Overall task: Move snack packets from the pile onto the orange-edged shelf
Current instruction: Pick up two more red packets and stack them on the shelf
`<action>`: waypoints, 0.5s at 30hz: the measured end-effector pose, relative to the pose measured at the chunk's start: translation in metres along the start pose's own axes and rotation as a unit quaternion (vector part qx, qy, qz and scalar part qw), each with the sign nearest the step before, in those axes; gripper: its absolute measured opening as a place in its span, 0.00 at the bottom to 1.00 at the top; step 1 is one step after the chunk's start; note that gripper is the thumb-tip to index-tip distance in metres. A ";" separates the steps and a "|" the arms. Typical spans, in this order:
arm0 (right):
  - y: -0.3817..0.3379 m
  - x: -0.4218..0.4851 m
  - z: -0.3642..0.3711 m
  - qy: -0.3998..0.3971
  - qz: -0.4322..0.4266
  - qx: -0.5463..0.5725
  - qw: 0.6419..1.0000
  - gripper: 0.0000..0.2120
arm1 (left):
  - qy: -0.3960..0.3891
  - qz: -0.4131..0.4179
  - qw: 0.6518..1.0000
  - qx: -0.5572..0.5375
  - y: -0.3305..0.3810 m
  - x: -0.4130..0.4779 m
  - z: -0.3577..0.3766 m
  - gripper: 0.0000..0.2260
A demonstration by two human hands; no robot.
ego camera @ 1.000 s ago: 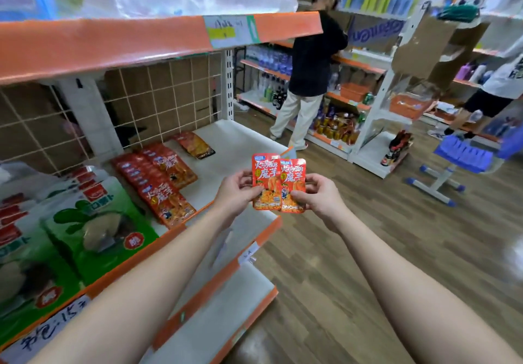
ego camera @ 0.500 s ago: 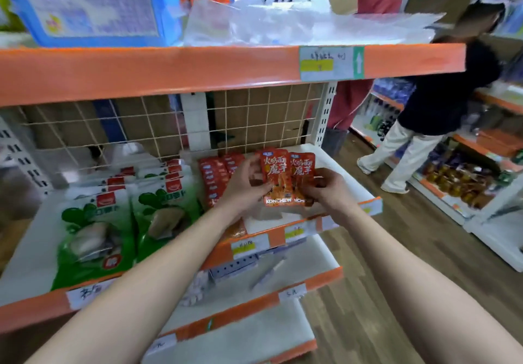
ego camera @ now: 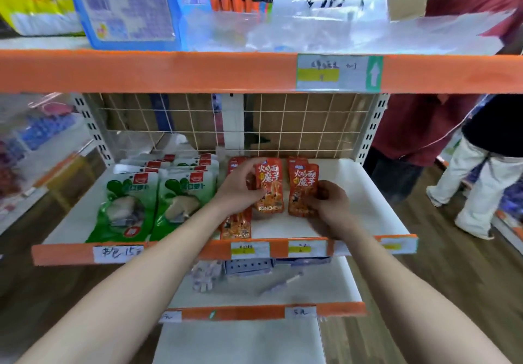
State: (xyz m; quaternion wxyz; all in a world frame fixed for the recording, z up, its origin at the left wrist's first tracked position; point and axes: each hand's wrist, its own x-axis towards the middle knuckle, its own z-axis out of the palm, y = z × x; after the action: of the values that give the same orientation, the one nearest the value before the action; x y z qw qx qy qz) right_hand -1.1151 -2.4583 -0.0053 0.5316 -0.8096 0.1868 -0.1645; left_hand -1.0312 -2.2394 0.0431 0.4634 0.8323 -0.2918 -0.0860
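Both my hands are over the white shelf with the orange front edge (ego camera: 85,252). My left hand (ego camera: 240,191) pinches a red snack packet (ego camera: 270,185) by its left side. My right hand (ego camera: 329,203) pinches a second red packet (ego camera: 302,191) by its lower right side, with another packet of the same kind behind it. The two held packets stand side by side, slightly apart, above the shelf's bare middle. A row of red packets (ego camera: 236,226) lies on the shelf under my left wrist. No pile of packets is in view.
Green snack bags (ego camera: 127,205) fill the shelf's left half. A wire grid (ego camera: 297,126) backs the shelf. An upper orange-edged shelf (ego camera: 169,72) carries a blue box (ego camera: 127,12) and clear plastic. People (ego camera: 481,148) stand to the right. Lower shelves (ego camera: 254,312) sit below.
The view has turned from the aisle onto the shelf. Both hands carried the red packets forward over the shelf, and the packets have moved apart from overlapping to side by side.
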 end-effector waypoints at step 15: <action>0.002 0.001 0.000 -0.002 0.017 0.051 0.999 0.13 | -0.025 0.012 0.955 0.294 -0.017 0.024 0.003 0.31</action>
State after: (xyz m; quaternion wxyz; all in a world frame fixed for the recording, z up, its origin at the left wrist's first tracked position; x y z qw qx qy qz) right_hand -1.1144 -2.4598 -0.0070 0.5751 -0.7786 0.1907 -0.1634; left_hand -1.0055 -2.2485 0.0302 0.1918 0.9257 -0.3259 -0.0110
